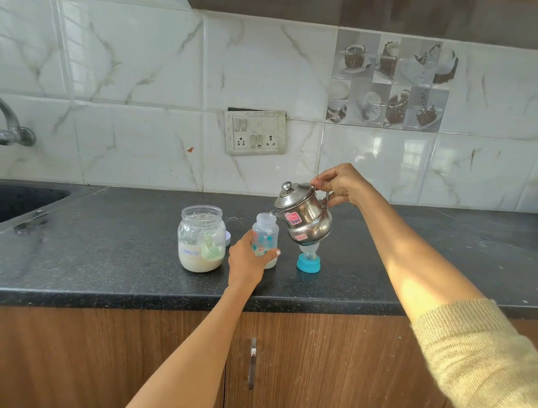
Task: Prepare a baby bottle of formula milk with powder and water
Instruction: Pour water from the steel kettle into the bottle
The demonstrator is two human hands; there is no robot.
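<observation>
An open clear baby bottle (265, 232) with coloured prints stands on the black counter (114, 256), white at its bottom. My left hand (247, 261) grips its lower part. My right hand (339, 185) holds a small steel kettle (305, 219) by its handle, tilted left with the spout at the bottle's mouth. Just right of the bottle, under the kettle, stands the blue teat cap (308, 261). An open glass jar (201, 239) labelled formula, with powder and a green scoop inside, stands left of the bottle.
A white lid (227, 238) peeks out behind the jar. A sink (9, 204) and tap (8, 128) are at the far left. A switch socket (255, 132) is on the tiled wall. Wooden cabinet doors (313, 366) are below the counter.
</observation>
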